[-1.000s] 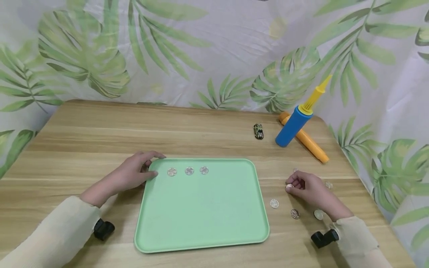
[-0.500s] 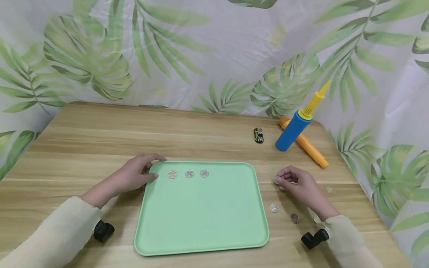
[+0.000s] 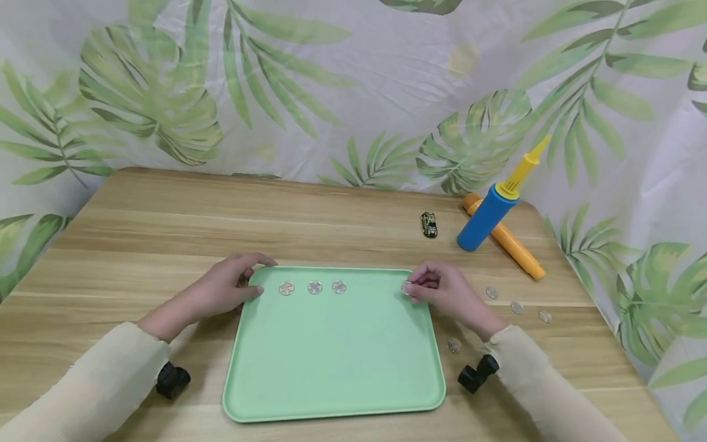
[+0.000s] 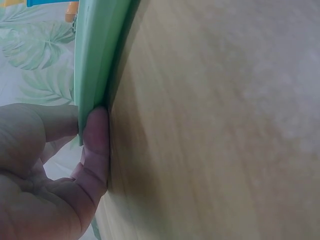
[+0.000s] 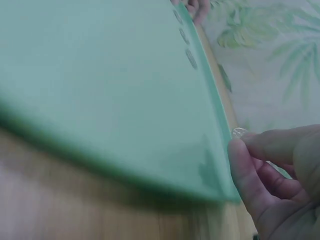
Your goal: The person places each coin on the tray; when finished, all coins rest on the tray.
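My right hand [image 3: 444,294] pinches a silver coin [image 5: 239,132] between thumb and fingertips. In the head view it is over the back right corner of a green tray [image 3: 337,356]. Three coins lie in a row inside the tray near its back edge: a left coin [image 3: 286,288], a middle coin [image 3: 315,287] and a right coin [image 3: 339,286]. At the back left corner, my left hand [image 3: 223,285] grips the tray's rim [image 4: 95,65]; the left wrist view shows the rim between thumb and finger.
Several loose coins lie right of the tray, including one coin [image 3: 454,345] near my right forearm, which may hide others. Farther back stand a small toy car [image 3: 429,224], a blue and yellow hand pump [image 3: 488,218] and an orange tube [image 3: 516,248].
My right hand has moved left with the pinched coin, from the table on the right to over the tray's back right corner. My left hand has kept its grip on the rim.
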Demonstrator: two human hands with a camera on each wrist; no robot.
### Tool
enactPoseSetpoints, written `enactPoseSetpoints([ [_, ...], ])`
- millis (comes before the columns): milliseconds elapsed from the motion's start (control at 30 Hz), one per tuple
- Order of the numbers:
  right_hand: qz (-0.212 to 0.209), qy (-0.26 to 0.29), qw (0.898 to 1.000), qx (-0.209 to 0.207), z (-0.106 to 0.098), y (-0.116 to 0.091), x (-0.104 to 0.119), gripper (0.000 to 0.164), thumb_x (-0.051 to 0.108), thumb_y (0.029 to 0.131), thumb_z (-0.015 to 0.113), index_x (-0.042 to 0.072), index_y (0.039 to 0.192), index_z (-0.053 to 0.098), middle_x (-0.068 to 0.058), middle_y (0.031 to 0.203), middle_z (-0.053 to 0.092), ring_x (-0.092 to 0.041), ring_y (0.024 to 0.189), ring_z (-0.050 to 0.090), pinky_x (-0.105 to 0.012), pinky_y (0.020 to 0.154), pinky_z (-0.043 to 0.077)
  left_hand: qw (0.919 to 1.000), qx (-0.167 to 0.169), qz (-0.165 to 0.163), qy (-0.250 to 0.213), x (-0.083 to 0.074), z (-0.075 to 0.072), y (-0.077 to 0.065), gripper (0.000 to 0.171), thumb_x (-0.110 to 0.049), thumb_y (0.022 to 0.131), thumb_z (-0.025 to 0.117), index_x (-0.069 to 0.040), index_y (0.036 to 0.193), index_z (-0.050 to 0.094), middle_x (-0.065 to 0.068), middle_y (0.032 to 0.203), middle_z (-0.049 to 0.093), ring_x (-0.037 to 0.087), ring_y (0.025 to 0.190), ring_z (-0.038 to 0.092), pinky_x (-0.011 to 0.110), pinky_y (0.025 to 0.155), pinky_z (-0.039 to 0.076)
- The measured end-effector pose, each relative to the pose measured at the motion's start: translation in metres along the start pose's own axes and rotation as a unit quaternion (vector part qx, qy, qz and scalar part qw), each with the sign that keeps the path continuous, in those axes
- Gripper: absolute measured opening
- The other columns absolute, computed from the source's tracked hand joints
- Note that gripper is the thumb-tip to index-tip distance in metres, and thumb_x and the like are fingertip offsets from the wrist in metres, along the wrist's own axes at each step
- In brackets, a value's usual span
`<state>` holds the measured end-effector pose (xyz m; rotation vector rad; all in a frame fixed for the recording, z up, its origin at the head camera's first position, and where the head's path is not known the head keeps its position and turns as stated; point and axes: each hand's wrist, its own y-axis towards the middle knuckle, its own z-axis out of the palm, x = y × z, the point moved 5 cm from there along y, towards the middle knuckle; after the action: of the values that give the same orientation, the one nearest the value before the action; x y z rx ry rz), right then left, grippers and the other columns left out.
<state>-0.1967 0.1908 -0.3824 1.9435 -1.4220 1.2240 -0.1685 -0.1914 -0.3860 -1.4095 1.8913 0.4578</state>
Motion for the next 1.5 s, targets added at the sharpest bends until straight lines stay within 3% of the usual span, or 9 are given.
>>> enactPoseSetpoints([
  [433,-0.018,-0.010,0.997,0.072,0.046,0.037,0.031,0.010,0.003,0.095,0.074,-0.001,0.103,0.069,-0.012,0.094,0.071,-0.013,0.078,0.067,-0.024,0.070,0.059,1.0000,0.001,0.004,-0.002,0.000,-0.001,-0.003,0.047,-0.004,0.098,0.069,-0.007,0.143,0.057,0.014,0.100,0.053,0.018,0.074,0.050,0.030,0.065,0.048],
  [833,-0.061,-0.090,0.993,0.043,0.057,0.038,0.040,0.010,0.005,0.095,0.075,0.001,0.102,0.070,-0.011,0.098,0.072,-0.013,0.088,0.064,-0.021,0.079,0.055,0.9997,0.019,0.014,-0.010,-0.001,0.000,0.003,0.047,-0.004,0.099,0.067,-0.005,0.145,0.055,0.016,0.100,0.057,0.017,0.068,0.053,0.029,0.058,0.052],
  [1133,-0.058,-0.115,0.990,0.049,0.064,0.039,0.042,0.008,0.004,0.097,0.072,0.000,0.104,0.071,-0.010,0.098,0.072,-0.013,0.088,0.063,-0.022,0.080,0.054,0.9999,0.012,0.009,0.000,0.000,0.000,0.000,0.046,-0.005,0.099,0.068,-0.007,0.143,0.057,0.017,0.105,0.055,0.019,0.077,0.050,0.030,0.063,0.049],
  [1500,-0.051,-0.142,0.987,0.054,0.063,0.039,0.047,0.009,0.003,0.097,0.072,0.001,0.105,0.071,-0.009,0.099,0.072,-0.013,0.088,0.064,-0.024,0.081,0.055,0.9997,0.019,0.013,-0.009,-0.001,0.000,0.002,0.046,-0.004,0.099,0.067,-0.006,0.144,0.056,0.015,0.100,0.056,0.018,0.071,0.052,0.029,0.059,0.050],
])
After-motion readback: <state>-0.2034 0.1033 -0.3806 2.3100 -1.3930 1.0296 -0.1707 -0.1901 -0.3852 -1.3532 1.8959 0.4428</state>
